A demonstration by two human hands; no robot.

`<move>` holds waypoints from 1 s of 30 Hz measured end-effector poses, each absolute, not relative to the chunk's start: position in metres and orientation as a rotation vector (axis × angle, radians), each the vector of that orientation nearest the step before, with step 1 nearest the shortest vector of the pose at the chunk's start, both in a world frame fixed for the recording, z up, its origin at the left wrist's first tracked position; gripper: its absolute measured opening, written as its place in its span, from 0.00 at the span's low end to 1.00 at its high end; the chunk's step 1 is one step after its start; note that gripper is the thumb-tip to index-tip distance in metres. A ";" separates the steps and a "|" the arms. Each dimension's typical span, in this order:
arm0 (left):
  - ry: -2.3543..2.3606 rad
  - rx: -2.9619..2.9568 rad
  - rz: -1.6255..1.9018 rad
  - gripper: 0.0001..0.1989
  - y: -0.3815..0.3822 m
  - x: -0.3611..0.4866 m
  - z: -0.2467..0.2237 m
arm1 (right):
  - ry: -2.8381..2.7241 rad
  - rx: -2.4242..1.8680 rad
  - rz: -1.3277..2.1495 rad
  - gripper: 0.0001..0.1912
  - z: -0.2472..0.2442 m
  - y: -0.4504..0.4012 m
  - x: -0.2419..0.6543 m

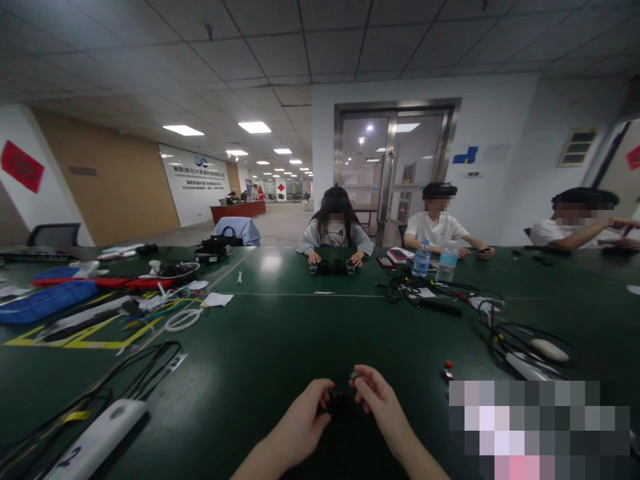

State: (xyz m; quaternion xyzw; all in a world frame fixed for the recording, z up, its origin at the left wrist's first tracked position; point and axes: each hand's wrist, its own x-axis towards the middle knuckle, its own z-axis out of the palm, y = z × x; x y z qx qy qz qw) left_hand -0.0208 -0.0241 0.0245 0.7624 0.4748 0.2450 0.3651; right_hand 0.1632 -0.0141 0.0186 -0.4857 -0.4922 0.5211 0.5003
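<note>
My left hand (306,419) is closed, thumb and fingers gripping a small black part (339,397) just above the green table (240,400). The part is too dark and small for me to tell its kind. To its right, my right hand (376,399) pinches a small grey, metal-looking piece (355,375) between thumb and fingertips. That piece is held apart from the black part, slightly higher in the picture. Some of the right hand's fingers are curled in towards the palm.
A white power strip (103,440) with black cables lies at the left. A small red-topped object (447,371) sits to the right, near tangled cables (520,333). Water bottles (447,262), a blue tray (47,301) and several people seated across the table are farther off.
</note>
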 end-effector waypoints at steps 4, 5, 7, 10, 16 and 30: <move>1.240 2.000 0.649 0.23 -0.023 -0.018 0.023 | -1.217 -1.133 1.303 0.17 0.021 -0.015 0.165; 1.242 2.003 0.649 0.24 -0.023 -0.017 0.023 | -1.204 -1.123 1.316 0.16 0.020 -0.015 0.165; 1.245 2.010 0.649 0.24 -0.023 -0.017 0.022 | -1.142 -1.109 1.356 0.16 0.018 -0.015 0.168; 1.226 2.017 0.653 0.24 -0.024 -0.018 0.024 | -1.016 -1.054 1.398 0.15 0.015 -0.014 0.171; 1.215 1.965 0.659 0.17 -0.020 -0.024 0.027 | -0.838 -1.007 1.464 0.13 0.020 -0.014 0.175; 1.266 1.975 0.702 0.15 -0.020 -0.017 0.025 | -0.670 -1.160 1.373 0.10 0.015 -0.002 0.173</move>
